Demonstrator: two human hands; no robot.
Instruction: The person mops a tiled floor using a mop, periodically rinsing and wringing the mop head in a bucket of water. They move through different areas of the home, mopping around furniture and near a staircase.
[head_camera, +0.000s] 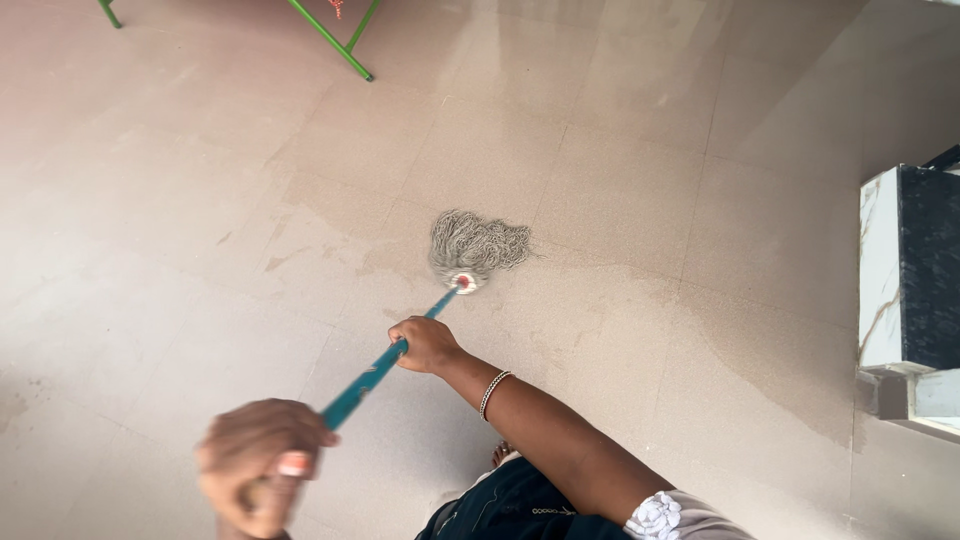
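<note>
The floor (620, 190) is laid in large pale beige tiles with thin joints, glossy enough to carry soft reflections toward the top right; a darker wet patch spreads across the middle, its ragged edge running from the left of centre toward the lower right, while the tiles beyond it look dry and lighter. A mop (470, 250) rests on the wet area near the centre, its grey string head fanned out flat against the tile, with a white and red collar where the teal handle (365, 385) joins; the handle slants down toward the lower left. The right hand (425, 343) grips the handle partway along, fingers wrapped tight around it, a thin bangle (493, 392) at the wrist; the left hand (262, 462), blurred, is closed over the handle's upper end. Green metal frame legs (330, 38) stand on the floor at the top edge; a white and dark stone block (905, 270) sits at the right edge.
</note>
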